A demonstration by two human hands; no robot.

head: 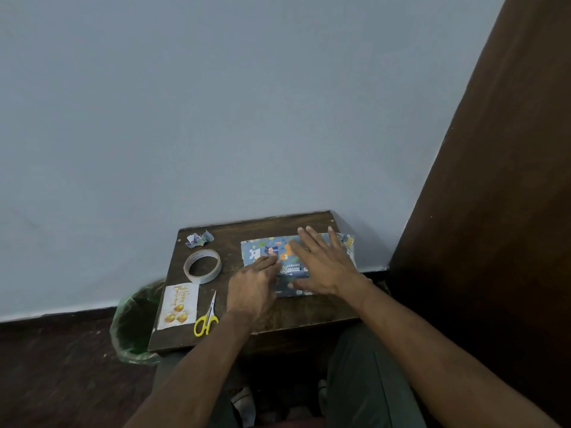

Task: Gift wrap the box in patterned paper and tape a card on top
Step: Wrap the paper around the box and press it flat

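On the small dark wooden table (278, 322), right of the white tape roll (202, 266), lies the blue cartoon-patterned wrapped box (262, 248). The right hand (321, 261) presses flat, fingers spread; the left hand (251, 287) presses its near-left edge. Lifting either palm early could let the fold spring open.

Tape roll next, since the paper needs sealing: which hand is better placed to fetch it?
Probably the left hand: the tape roll lies just left of it, while the right hand presses flat on the wrapped box.

Pale blue wall (216, 103), dark floor (61, 366), small brown wooden table (296, 316), green-lined bin (136, 319) beside it
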